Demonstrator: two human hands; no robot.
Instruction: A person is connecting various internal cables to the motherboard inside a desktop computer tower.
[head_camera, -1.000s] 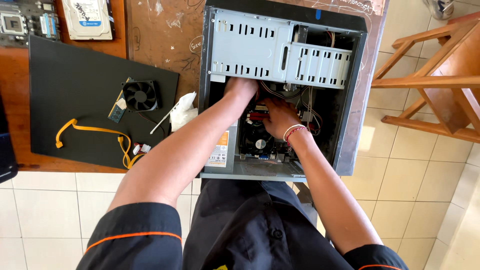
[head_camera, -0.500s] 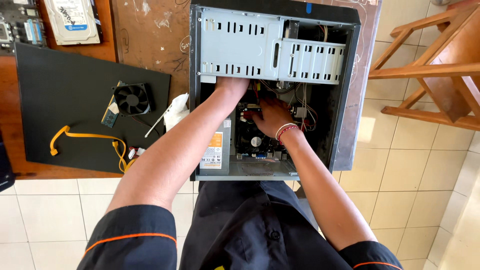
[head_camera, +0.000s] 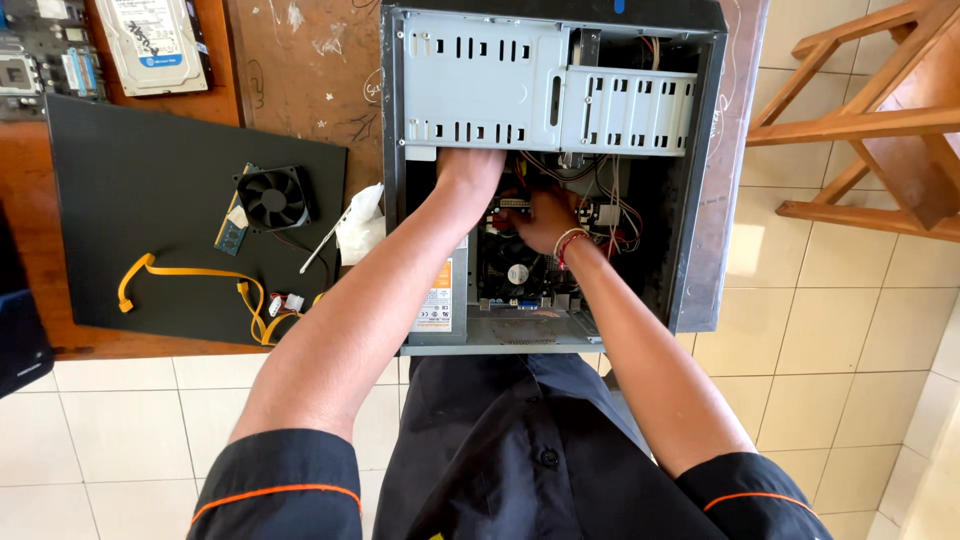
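Observation:
An open desktop computer case (head_camera: 705, 200) lies on its side on a wooden table. Both my hands are inside it. My left hand (head_camera: 468, 172) reaches up under the grey metal drive cage (head_camera: 480, 85), which hides its fingertips. My right hand (head_camera: 542, 218), with a beaded band at the wrist, is curled among the coloured wires (head_camera: 610, 205) and pinches a white plug (head_camera: 512, 202) above the motherboard (head_camera: 515, 275). The power supply (head_camera: 440, 300) lies under my left forearm.
A black mat (head_camera: 130, 200) left of the case carries a small black fan (head_camera: 272, 197), a memory stick, a yellow flat cable (head_camera: 190, 275), a screwdriver and a white cloth (head_camera: 358, 225). A hard drive (head_camera: 155, 40) and a circuit board (head_camera: 35, 50) lie beyond. A wooden stool (head_camera: 870, 130) stands at the right.
Both hands stay inside the case. My left hand has pushed slightly further under the drive cage, and my right hand has shifted a little toward the white plug.

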